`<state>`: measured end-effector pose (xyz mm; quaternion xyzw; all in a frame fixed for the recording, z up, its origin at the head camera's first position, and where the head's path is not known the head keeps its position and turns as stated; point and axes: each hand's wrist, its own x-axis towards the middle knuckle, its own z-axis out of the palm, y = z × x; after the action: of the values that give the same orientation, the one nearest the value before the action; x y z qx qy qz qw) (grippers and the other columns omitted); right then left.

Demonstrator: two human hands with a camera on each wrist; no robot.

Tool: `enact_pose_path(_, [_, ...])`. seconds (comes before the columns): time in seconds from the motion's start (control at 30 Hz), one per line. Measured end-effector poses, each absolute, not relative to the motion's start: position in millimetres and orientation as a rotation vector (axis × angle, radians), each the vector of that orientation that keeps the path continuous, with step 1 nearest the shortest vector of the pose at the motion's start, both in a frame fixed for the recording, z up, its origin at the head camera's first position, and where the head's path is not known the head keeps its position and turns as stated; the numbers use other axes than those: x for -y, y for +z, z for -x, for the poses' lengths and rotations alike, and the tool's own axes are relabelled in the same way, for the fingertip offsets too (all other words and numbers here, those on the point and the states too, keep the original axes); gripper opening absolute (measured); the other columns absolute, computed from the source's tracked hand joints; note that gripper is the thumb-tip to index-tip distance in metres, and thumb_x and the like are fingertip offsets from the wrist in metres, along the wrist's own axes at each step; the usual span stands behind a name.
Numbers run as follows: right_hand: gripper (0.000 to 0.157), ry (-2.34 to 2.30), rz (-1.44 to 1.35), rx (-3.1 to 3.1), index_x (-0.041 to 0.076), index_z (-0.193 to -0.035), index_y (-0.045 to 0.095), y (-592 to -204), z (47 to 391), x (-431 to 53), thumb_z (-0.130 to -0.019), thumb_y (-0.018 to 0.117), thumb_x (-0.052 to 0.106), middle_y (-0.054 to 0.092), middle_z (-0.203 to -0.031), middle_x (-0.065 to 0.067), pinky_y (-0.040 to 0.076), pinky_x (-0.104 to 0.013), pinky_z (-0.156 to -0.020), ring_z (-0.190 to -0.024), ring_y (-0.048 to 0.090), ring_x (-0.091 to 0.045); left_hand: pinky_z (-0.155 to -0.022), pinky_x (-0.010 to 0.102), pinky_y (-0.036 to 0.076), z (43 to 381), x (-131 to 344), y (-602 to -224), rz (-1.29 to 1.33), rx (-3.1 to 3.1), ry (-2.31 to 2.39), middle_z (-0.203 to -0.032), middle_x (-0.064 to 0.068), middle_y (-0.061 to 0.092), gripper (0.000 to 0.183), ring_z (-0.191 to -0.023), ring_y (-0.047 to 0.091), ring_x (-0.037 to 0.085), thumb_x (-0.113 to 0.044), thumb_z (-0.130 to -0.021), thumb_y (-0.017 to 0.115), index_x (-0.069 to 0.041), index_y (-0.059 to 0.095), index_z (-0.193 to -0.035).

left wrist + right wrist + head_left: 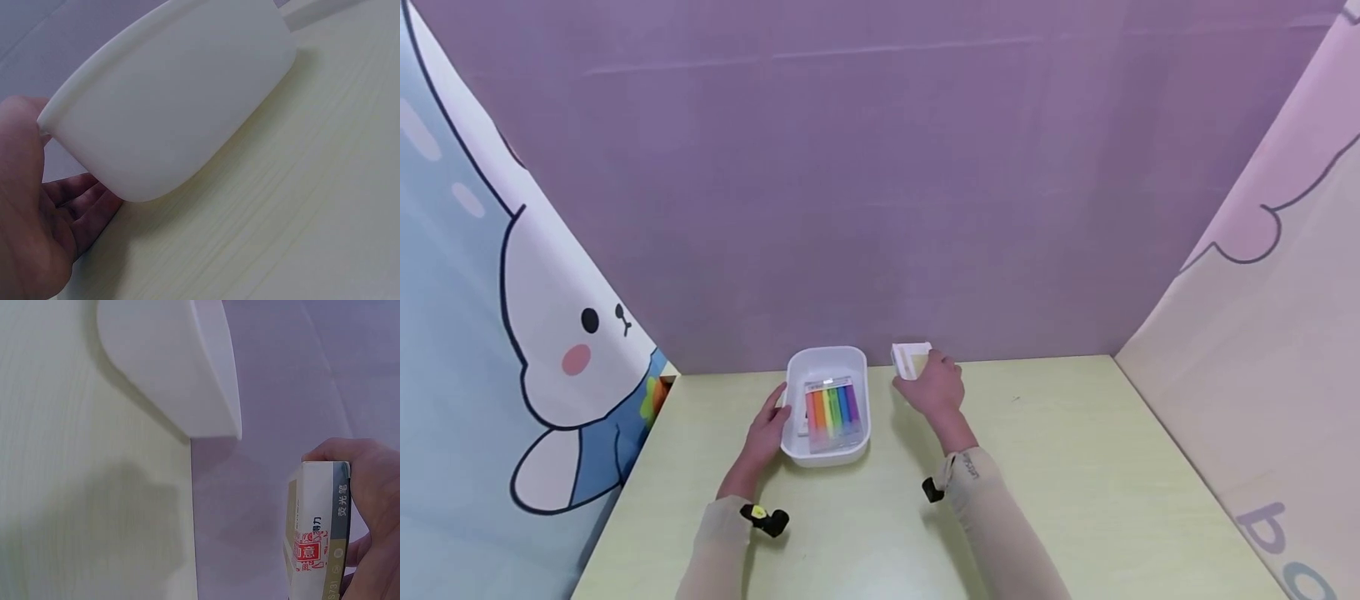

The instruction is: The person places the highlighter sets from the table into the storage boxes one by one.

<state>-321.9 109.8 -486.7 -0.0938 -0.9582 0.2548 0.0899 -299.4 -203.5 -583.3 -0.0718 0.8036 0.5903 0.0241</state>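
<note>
A white plastic bin point(827, 460) is on the table, and my left hand point(765, 432) grips its left side. In the left wrist view the thumb of the left hand point(28, 206) is at the rim and the fingers curl by the bin's lower wall point(181, 94). Inside the bin lies a clear pack of rainbow-coloured pens point(832, 410), partly over a white item hard to make out. To the right of the bin, my right hand point(942, 385) holds a small white highlighter box point(907, 360) above the table's far edge. Printed lettering and a red stamp-like mark show on the box point(315, 534).
The pale wooden table point(1075, 483) ends at a purple backdrop point(880, 183). A cartoon-printed panel point(572, 358) stands on the left and a pale printed panel point(1262, 358) on the right. A black wrist camera point(767, 522) sits on the left sleeve.
</note>
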Motion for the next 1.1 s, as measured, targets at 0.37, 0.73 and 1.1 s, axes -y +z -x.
enact_pose_path(0.37, [0.09,0.774,0.227,2.885,0.001,-0.134,0.046,-475,321,-74,-0.07,0.072,0.059,0.053,-0.115,-0.02,0.05,-0.046,-0.076,-0.104,0.05,-0.034,-0.104,0.054,0.034,301,203,-584,0.235,-2.47,1.826,-0.139,0.019,0.046,0.052,-0.121,0.046,0.035,-0.038,-0.104,0.042,-0.039,0.026,-0.153])
enact_pose_path(0.73, [0.091,0.773,0.174,2.928,0.004,-0.139,0.044,-462,317,-38,-0.072,0.072,0.059,0.053,-0.121,-0.019,0.05,-0.046,-0.08,-0.108,0.051,-0.032,-0.097,0.049,0.039,302,201,-586,0.227,-2.457,1.841,-0.129,0.019,0.051,0.053,-0.111,0.052,0.033,-0.037,-0.103,0.042,-0.038,0.025,-0.153])
enact_pose_path(1.1, [0.095,0.787,0.142,2.962,0.007,-0.143,0.041,-454,315,-12,-0.071,0.072,0.061,0.051,-0.124,-0.016,0.05,-0.044,-0.081,-0.111,0.049,-0.03,-0.098,0.049,0.04,301,201,-583,0.211,-2.463,1.875,-0.131,0.02,0.052,0.052,-0.114,0.052,0.034,-0.031,-0.103,0.044,-0.034,0.028,-0.153])
